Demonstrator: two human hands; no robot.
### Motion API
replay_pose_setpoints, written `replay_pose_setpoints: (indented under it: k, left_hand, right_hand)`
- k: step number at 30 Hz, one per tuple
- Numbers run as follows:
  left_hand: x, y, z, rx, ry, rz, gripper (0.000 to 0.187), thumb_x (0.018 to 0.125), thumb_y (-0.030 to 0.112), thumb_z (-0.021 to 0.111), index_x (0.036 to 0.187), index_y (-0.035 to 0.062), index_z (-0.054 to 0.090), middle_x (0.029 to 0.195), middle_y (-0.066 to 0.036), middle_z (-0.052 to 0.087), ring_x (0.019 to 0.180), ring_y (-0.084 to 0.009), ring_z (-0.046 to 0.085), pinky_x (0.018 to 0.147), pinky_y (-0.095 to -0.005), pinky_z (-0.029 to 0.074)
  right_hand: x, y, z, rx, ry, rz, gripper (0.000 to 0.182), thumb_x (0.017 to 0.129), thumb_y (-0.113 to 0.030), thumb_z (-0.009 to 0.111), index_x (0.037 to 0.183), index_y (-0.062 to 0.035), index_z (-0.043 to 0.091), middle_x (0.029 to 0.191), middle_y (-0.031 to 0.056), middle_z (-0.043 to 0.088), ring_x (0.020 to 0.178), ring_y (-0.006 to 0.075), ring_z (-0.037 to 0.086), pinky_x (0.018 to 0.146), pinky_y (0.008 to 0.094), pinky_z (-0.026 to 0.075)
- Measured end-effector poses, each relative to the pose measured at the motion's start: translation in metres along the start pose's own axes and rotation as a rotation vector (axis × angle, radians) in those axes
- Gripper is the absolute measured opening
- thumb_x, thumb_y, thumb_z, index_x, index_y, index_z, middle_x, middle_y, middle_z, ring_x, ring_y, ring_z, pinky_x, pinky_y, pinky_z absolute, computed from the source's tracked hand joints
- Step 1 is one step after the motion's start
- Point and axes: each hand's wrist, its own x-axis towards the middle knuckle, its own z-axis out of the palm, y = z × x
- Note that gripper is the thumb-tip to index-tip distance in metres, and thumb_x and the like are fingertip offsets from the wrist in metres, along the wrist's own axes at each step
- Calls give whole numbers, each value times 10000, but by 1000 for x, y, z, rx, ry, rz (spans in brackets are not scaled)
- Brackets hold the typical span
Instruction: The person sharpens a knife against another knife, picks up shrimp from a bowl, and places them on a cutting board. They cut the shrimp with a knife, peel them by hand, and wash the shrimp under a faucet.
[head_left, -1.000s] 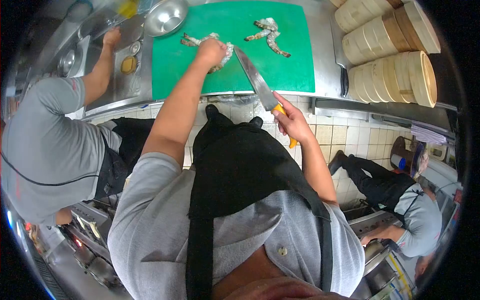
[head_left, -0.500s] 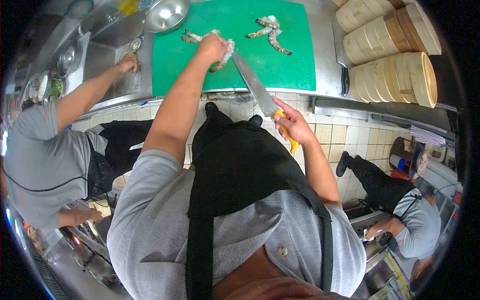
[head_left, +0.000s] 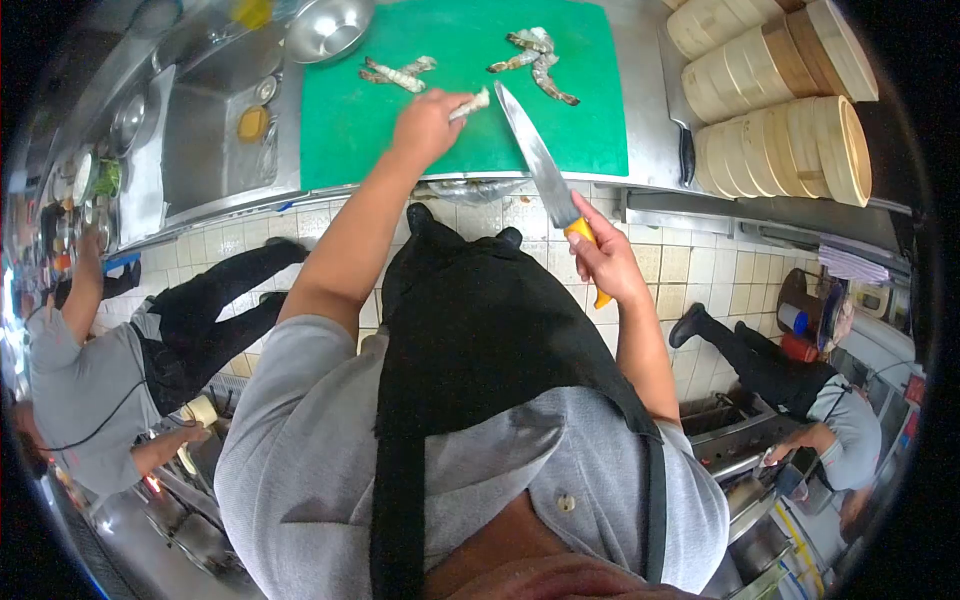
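Observation:
My left hand [head_left: 428, 125] is closed on a shrimp [head_left: 474, 104], whose pale end sticks out past the fingers above the green cutting board [head_left: 350, 135]. In my right hand [head_left: 606, 258] is a large kitchen knife [head_left: 540, 160], gripped by its yellow handle. The blade points away from me, its tip over the board just right of the held shrimp and apart from it. Two or so shrimp [head_left: 402, 77] lie together beyond my left hand. A second group of several shrimp [head_left: 543, 65] rests at the board's far right.
A metal bowl [head_left: 328, 28] stands at the board's far left corner, beside a steel sink [head_left: 215, 110]. Bamboo steamers [head_left: 790, 150] are stacked at right, near another knife's black handle [head_left: 687, 158]. Co-workers [head_left: 95, 375] [head_left: 845, 420] stand on both sides behind me.
My left hand has turned and lifted the shrimp slightly toward me. The knife has swung right, away from it. The left co-worker's hand has left the sink.

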Motion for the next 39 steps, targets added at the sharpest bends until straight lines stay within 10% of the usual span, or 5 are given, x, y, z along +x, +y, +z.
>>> replay_pose_setpoints:
  k: [7, 39]
  left_hand:
    - [-4, 2, 6, -75, 8, 8, 230, 813, 147, 796, 1039, 99, 791, 993, -143, 718, 895, -360, 693, 811, -453, 572]
    - [-21, -4, 18, -222, 129, -71, 221, 804, 159, 826, 985, 41, 784, 954, -157, 726, 840, -347, 711, 763, -417, 578]
  right_hand:
    - [10, -15, 18, -762, 166, -364, 602, 950, -84, 635, 1515, -230, 490, 972, 228, 682, 929, 429, 673, 839, 510, 527]
    - [57, -47, 56, -1081, 172, -370, 641, 936, -113, 639, 1535, -239, 446, 933, 264, 669, 854, 458, 679, 779, 540, 542]
